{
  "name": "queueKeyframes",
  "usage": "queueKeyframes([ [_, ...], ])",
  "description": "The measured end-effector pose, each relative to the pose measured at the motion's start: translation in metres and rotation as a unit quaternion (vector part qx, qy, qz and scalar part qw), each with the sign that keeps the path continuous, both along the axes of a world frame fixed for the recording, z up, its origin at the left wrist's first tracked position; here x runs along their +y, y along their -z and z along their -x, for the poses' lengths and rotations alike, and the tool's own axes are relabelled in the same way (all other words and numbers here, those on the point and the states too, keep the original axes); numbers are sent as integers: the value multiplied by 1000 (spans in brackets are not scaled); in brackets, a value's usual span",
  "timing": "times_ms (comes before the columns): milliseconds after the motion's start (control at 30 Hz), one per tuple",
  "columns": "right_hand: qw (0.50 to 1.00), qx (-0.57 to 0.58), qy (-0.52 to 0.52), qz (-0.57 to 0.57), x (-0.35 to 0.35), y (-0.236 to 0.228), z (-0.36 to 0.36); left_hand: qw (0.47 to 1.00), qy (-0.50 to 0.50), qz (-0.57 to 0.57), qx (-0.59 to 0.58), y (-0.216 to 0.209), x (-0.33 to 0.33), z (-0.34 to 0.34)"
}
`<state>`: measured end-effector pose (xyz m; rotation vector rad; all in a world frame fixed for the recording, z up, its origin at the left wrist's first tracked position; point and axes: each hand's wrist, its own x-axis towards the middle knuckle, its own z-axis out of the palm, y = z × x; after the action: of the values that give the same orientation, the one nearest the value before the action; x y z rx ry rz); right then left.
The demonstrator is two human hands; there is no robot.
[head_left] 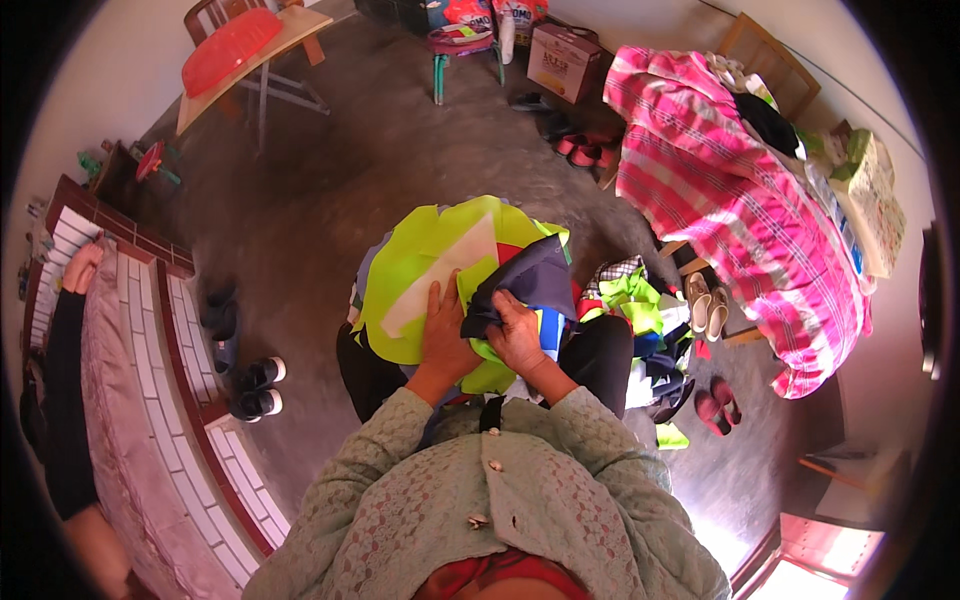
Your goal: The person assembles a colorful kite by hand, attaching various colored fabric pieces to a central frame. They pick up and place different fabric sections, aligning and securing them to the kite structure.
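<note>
Bright yellow-green cloth (405, 255) is spread over my lap, with a cream piece (450, 278) lying across it. My left hand (445, 332) is on this cloth, with a fold of it caught between thumb and fingers. Close beside it, my right hand (517, 335) grips a dark navy piece of fabric (530, 278), fingers curled over its near edge. Red cloth (508, 255) peeks out behind the navy piece. Blue and white cloth (550, 330) hangs below it, near my right knee. Layers underneath are hidden.
A heap of mixed cloth scraps (645, 310) lies on the floor to my right. Beyond it stands furniture draped with a pink plaid cloth (700, 190). Shoes (258, 388) sit at left, near a bed with another person's leg (70, 400). A table (290, 30) holds a red basin (232, 50).
</note>
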<state>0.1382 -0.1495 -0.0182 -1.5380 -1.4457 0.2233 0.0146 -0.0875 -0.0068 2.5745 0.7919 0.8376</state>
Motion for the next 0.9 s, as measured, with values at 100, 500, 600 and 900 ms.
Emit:
queueKeyframes([
  [100,1000,9,-5,16,-1,9,-4,1000,-1,-9,-8,0,0,1],
  [500,974,206,-21,88,-8,7,-12,975,35,147,-160,11,10,20],
  [600,967,246,-12,64,-5,22,-13,958,97,218,-158,8,19,23],
  [900,921,384,-59,37,-5,19,-14,984,-23,125,-124,-6,15,2],
])
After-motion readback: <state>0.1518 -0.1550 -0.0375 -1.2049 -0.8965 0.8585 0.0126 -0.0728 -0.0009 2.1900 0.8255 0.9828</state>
